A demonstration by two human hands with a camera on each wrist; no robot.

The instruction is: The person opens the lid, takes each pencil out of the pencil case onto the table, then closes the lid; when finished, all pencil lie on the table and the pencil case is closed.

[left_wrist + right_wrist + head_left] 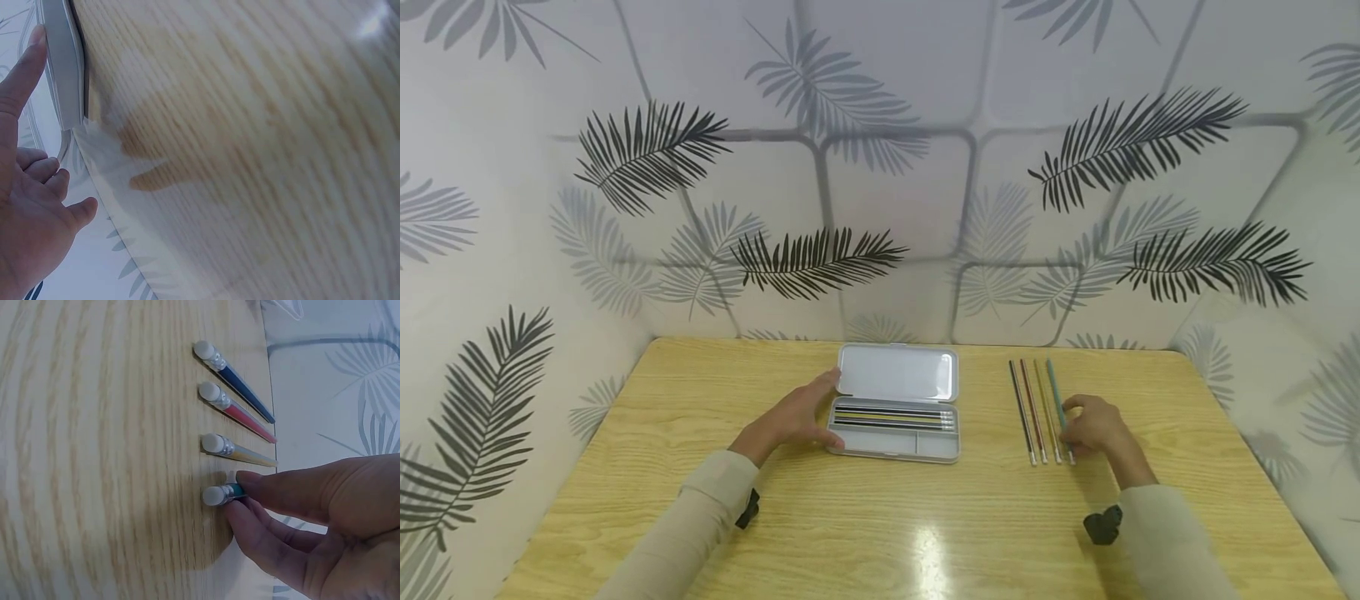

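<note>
A grey pencil case [872,439] lies with its lid [895,375] folded back on the table. Several striped pencils [891,417] fill its rear compartment; the two front compartments look bare. At the case's left end is my left hand [797,414], thumb extended against the side and fingers spread near the lid. To the right, a teal pencil [1053,380] is pinched between the thumb and fingers of my right hand [1096,423], near its white eraser end [214,495]. Beside it lie a yellow pencil [1047,406], a red pencil [1032,404] and a dark blue pencil [1020,404], roughly parallel.
The wood-grain table [887,517] extends in front of the case and between it and the loose pencils. Behind stands a pale wall [895,200] with a feather-leaf pattern, meeting the table's back edge.
</note>
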